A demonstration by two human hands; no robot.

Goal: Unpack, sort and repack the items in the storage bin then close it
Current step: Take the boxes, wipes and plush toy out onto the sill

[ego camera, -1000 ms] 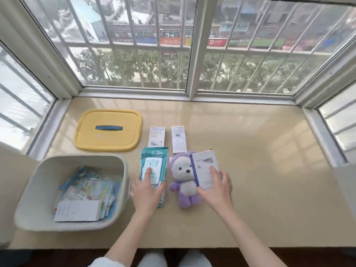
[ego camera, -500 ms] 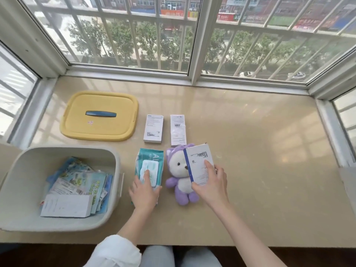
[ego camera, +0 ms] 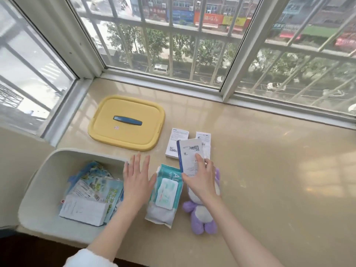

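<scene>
The white storage bin (ego camera: 38, 189) stands open at the near left with a white box (ego camera: 82, 211) and several blue packets inside. Its yellow lid (ego camera: 127, 122) lies flat behind it. My left hand (ego camera: 137, 182) hovers open between the bin and a teal wet-wipes pack (ego camera: 165, 195), fingers spread. My right hand (ego camera: 202, 180) holds a white box with a blue edge (ego camera: 189, 155) above the purple plush toy (ego camera: 200, 218), most of which my arm hides. Two more white boxes (ego camera: 176, 141) (ego camera: 205, 137) lie flat behind the held one.
Everything rests on a beige stone window sill (ego camera: 269, 180). Barred windows close it in at the back, left and right. The sill's near edge runs just under the bin.
My left hand has lifted off the wipes pack and moved left towards the bin. My right hand has carried the blue-edged box up and away from the plush toy. The camera has tilted and shifted.
</scene>
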